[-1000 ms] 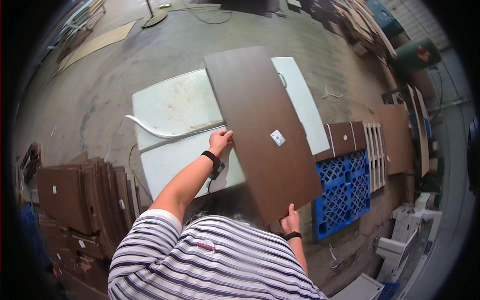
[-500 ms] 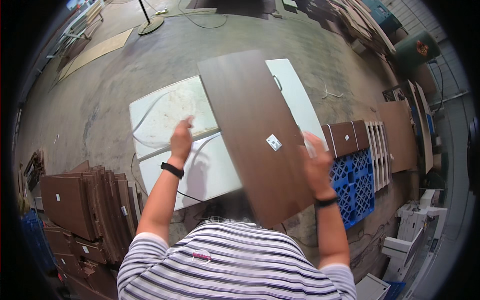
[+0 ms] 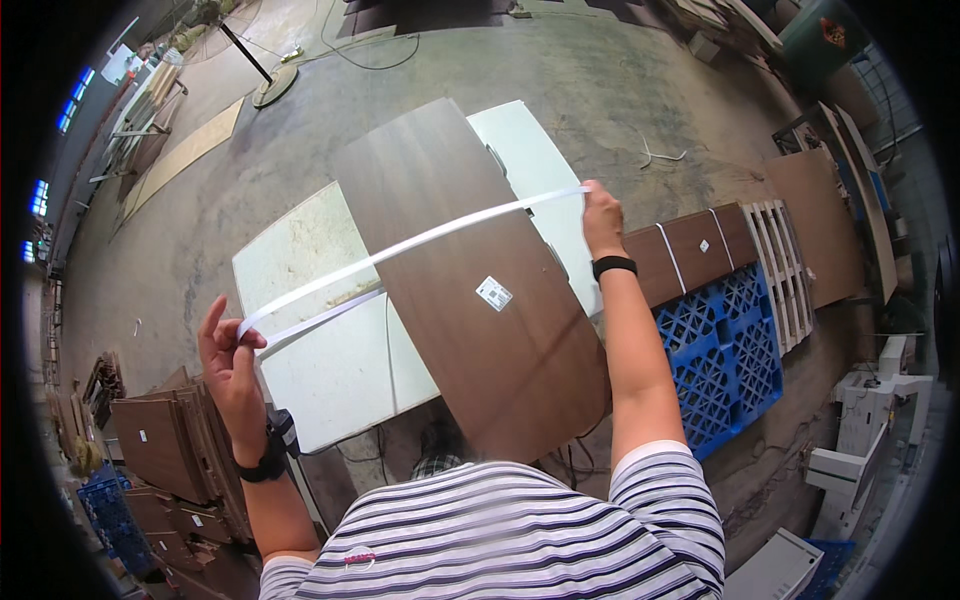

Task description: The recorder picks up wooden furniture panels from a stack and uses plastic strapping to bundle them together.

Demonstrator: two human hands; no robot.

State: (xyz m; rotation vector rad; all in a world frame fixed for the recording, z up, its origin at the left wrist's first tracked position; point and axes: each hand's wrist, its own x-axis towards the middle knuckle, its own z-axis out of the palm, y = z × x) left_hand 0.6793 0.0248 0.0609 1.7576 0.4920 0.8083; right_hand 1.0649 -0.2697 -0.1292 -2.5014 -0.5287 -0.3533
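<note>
A white strapping band point(image 3: 420, 239) stretches taut over a brown wood-grain panel point(image 3: 440, 165) that lies slantwise on a white worktable point(image 3: 345, 390). My right hand point(image 3: 603, 220) is closed on the band's far end, just past the panel's right side. At the left, my left hand point(image 3: 232, 370) pinches the band, one finger sticking out. A second length of band runs from the left hand toward the panel's left edge; where it goes from there is hidden. The panel bears a white label point(image 3: 493, 294).
Right of the table lie brown panels bound with white bands point(image 3: 690, 250), a blue plastic pallet point(image 3: 715, 350) and a slatted wooden pallet point(image 3: 780, 270). Stacked brown panels point(image 3: 165, 450) stand at the lower left. A round-based stand point(image 3: 275, 86) is on the far floor.
My left hand has moved left and down, the right hand up and slightly left. The band now spans the panel between them. The view has shifted too.
</note>
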